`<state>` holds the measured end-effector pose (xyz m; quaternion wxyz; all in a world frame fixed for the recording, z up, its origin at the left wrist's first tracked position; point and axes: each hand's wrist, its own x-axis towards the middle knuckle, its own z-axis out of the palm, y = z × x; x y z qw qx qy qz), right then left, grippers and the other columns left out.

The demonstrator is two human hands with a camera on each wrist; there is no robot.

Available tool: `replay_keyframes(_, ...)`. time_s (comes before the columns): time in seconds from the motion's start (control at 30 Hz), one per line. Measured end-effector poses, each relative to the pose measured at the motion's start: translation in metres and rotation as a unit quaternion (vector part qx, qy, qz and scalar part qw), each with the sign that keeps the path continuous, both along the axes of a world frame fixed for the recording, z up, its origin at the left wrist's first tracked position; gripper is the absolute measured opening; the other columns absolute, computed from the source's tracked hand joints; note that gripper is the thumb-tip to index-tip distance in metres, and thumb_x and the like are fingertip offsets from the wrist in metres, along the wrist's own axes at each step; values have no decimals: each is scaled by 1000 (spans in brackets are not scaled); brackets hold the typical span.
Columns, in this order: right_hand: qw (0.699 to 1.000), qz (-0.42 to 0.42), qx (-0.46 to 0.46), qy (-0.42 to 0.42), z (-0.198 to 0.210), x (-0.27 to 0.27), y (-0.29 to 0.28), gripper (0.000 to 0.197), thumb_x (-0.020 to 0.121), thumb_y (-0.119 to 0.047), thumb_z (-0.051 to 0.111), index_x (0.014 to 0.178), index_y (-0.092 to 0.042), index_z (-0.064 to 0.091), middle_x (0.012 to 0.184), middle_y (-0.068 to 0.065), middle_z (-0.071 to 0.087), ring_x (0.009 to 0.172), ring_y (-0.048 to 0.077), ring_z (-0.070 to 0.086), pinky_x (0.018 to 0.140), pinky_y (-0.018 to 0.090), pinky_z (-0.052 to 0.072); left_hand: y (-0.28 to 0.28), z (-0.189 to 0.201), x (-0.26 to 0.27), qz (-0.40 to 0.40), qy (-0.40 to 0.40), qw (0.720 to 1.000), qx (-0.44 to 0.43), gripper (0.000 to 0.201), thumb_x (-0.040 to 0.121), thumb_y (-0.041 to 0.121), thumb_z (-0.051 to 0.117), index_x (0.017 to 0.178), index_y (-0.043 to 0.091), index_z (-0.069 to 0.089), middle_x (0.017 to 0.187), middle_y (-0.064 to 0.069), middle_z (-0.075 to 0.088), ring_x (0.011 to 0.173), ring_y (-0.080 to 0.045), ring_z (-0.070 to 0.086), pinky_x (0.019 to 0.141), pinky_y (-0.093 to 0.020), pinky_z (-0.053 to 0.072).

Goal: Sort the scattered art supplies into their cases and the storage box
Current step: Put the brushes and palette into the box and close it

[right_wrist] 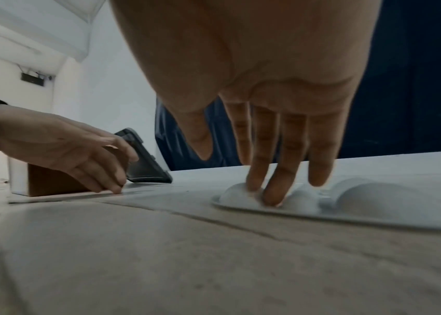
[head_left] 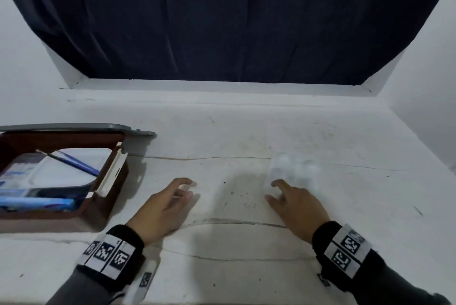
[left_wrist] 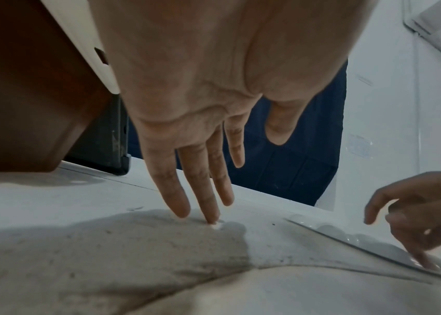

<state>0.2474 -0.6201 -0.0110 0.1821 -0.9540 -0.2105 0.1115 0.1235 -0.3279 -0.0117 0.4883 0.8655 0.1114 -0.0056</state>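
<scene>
Both hands down on the white table, palette under the right one.

Left of frame: brown storage box (head_left: pixel 98 202), lid open, holds a blue brush (head_left: pixel 74 162) and packs of supplies. Centre: left hand (head_left: pixel 162 206) has fingers straight and slightly apart, fingertips (left_wrist: pixel 211 219) touching the table (head_left: pixel 234 131), gripping nothing. Right of centre: right hand (head_left: pixel 296 203) has fingers extended, fingertips (right_wrist: pixel 273 198) pressing on the white paint palette (head_left: pixel 293 168), lying domes-up on the table, well apart from the box.
</scene>
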Motion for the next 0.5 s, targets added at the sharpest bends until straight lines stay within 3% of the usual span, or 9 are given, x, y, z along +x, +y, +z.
replay_keyframes(0.1,997,-12,-62,-36,-2,-6,10,55,91,-66,43,129,-26,44,117,-4,51,97,19,60,80,33,50,4,-3,-3,18,-10,1000,-5,17,99,41,52,113,51,53,108,3,68,98,-5,67,81,-22,50)
replay_keyframes(0.2,987,12,-155,-48,-7,2,10,73,82,-78,43,133,-25,43,134,2,38,117,25,48,93,40,47,4,-6,-6,19,-16,1000,-10,20,97,45,51,116,49,52,109,2,68,99,-3,66,88,-25,49)
replay_keyframes(0.3,985,61,-162,-22,-11,12,9,79,83,-77,46,144,-28,36,153,1,22,136,26,30,107,42,38,4,-8,-7,24,-29,999,-12,20,97,44,52,117,46,53,109,1,68,99,-4,66,89,-26,50)
replay_keyframes(0.5,969,117,-181,-122,-8,18,20,45,97,-55,44,128,-23,52,122,0,50,112,21,49,93,34,44,6,-1,-10,52,-76,996,-23,22,96,43,54,118,44,56,107,3,69,103,-11,66,94,-36,53)
